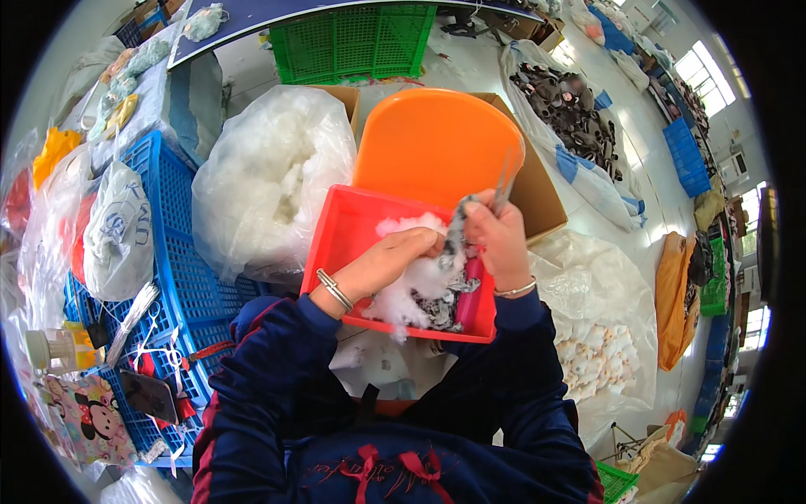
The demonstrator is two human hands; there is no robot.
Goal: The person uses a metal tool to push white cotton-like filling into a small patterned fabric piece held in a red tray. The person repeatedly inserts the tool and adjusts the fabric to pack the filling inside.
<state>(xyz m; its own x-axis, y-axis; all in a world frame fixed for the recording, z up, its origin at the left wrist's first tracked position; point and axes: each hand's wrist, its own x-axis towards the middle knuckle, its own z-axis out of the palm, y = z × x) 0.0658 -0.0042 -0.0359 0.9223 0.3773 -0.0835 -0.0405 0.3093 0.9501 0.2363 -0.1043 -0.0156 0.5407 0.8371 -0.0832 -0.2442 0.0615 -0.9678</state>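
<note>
Hands (501, 239) two; held: one grey piece (456, 233), one metal tool (504, 186).

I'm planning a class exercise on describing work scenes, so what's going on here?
A person's right hand holds a small grey patterned piece and a thin metal tool above a red bin. The left hand is close beside the piece; whether its fingers grip it is unclear. White fluff lies in the bin, with more grey patterned material. Beyond it is an orange seat, and to the left a clear bag of white filling.
</note>
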